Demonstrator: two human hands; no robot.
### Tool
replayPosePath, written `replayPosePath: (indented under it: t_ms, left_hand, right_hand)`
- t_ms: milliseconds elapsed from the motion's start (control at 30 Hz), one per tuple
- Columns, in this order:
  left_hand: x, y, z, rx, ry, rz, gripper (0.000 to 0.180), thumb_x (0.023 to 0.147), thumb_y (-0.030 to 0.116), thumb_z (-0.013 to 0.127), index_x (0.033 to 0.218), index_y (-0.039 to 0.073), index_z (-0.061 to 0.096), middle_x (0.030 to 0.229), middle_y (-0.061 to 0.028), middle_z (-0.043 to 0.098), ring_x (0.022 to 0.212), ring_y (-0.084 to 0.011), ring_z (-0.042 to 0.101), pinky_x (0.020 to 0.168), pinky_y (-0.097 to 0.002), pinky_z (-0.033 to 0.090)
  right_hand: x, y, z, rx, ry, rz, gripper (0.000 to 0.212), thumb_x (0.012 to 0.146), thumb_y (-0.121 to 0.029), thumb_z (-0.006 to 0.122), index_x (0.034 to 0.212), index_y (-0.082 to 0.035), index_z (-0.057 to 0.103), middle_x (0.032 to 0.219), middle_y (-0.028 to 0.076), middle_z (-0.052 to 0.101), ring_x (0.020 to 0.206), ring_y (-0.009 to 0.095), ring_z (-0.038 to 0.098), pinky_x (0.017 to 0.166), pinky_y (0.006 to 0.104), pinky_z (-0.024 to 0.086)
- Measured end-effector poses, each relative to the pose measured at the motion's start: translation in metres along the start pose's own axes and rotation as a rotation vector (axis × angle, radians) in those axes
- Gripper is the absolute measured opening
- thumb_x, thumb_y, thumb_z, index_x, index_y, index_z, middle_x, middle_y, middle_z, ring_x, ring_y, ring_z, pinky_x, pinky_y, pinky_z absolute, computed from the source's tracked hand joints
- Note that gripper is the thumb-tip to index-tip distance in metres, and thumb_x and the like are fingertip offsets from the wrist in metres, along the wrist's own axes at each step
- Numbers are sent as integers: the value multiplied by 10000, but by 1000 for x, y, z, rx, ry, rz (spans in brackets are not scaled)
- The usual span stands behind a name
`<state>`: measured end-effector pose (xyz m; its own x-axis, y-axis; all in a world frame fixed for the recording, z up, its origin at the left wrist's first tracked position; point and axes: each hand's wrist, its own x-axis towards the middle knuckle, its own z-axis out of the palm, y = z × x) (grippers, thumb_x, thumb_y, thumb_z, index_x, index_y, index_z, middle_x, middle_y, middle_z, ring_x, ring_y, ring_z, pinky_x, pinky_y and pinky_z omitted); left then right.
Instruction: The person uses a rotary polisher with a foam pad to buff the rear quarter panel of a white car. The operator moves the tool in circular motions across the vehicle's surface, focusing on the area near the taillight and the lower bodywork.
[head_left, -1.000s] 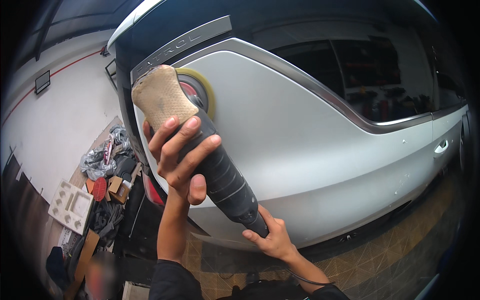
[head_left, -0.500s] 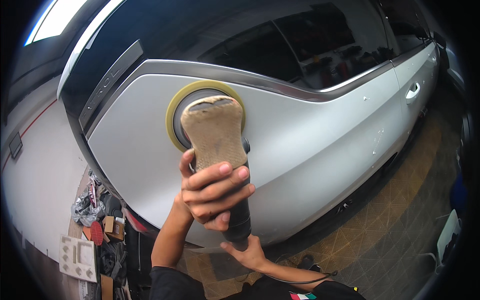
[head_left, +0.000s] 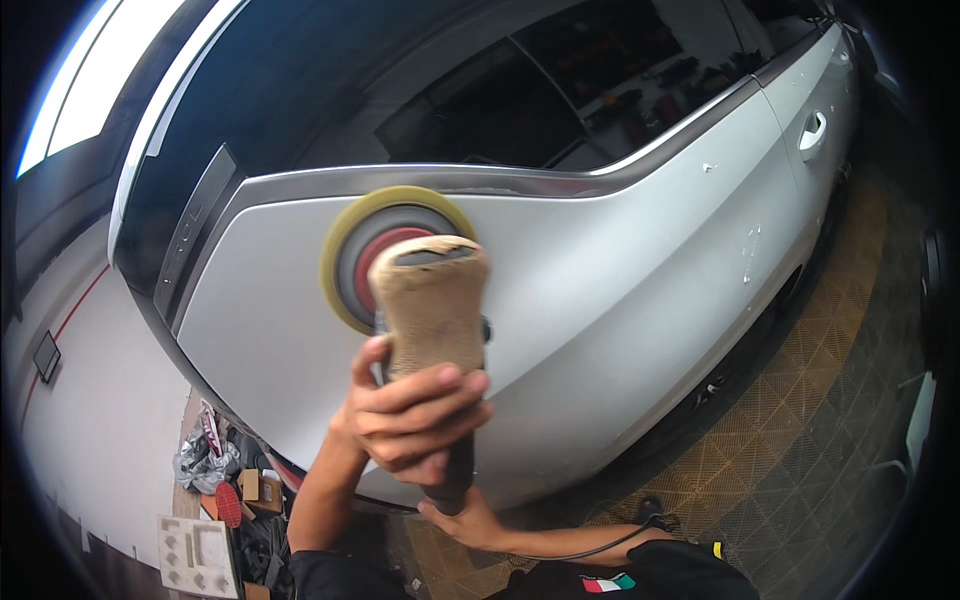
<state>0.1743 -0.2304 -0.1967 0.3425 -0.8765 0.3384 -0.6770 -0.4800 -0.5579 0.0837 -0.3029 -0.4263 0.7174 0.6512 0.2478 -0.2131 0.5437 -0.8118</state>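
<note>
I hold a rotary polisher against the silver rear quarter panel of a car. Its yellow foam pad lies flat on the panel just below the chrome window trim. The polisher's head is wrapped in tan cloth. My left hand grips the body just under that wrapped head. My right hand holds the black rear handle lower down, mostly hidden behind the left hand. A black cord trails from the tool past my right forearm.
The car's dark side window and a door handle lie to the right. Tiled floor mats run beneath the car. At lower left sit a white moulded foam tray, bags and boxes against a pale wall.
The polisher pad has slid right along the panel, from the rear corner near the tail light toward the area under the window trim. Both hands kept their grip.
</note>
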Motion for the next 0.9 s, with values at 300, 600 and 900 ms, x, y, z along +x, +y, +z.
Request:
replayPosePath:
  t_ms: [300, 600, 900]
  left_hand:
    - [-19, 4, -14, 94, 146, -121, 492, 799, 386, 414, 992, 180, 817, 1165, -21, 716, 1254, -210, 523, 1221, -534, 102]
    - [-22, 16, -1, 75, 86, -60, 506, 790, 388, 408, 1016, 183, 811, 1145, -22, 724, 1228, -181, 550, 1223, -537, 130]
    - [10, 15, 33, -77, 116, -49, 503, 775, 388, 412, 1027, 200, 804, 1191, -16, 709, 1266, -193, 530, 1217, -547, 135]
  right_hand:
    - [14, -4, -1, 39, -21, -50, 305, 888, -214, 735, 1068, 9, 632, 889, 78, 680, 860, 148, 623, 795, 359, 514]
    - [-7, 17, -7, -21, -91, 8, 299, 891, -224, 731, 1053, 1, 619, 834, 47, 645, 780, 135, 603, 720, 342, 499]
    - [-18, -1, -35, -40, 2, 95, 253, 892, -216, 724, 973, -13, 598, 807, 20, 619, 749, 111, 581, 691, 323, 491]
